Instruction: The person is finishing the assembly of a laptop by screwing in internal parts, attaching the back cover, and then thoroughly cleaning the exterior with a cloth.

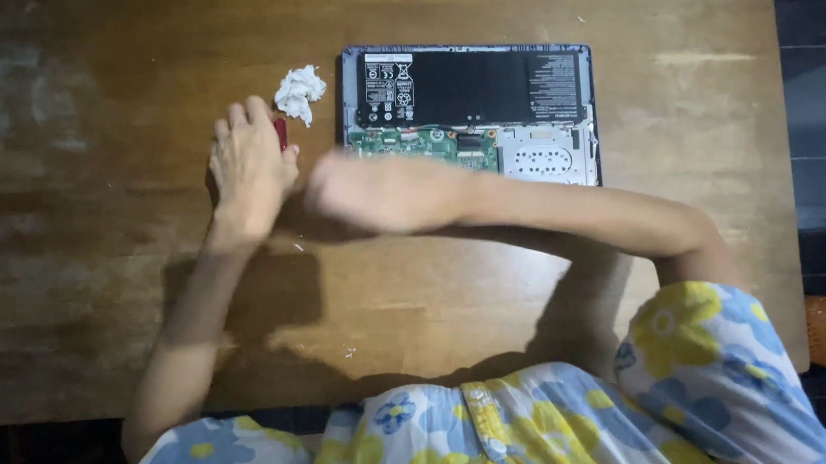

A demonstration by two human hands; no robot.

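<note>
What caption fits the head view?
Left hand on a small red object, right hand blurred beside an opened laptop on wooden table.

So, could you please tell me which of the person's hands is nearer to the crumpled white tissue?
Left. The left hand lies flat on the wooden table just below-left of the crumpled white tissue, fingertips close to it. The blurred right hand sits farther away, below and right of it.

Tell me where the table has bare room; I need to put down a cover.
Bare wood runs left of the left hand and right of the opened laptop. It is crowded between laptop, tissue wad and right hand.
</note>
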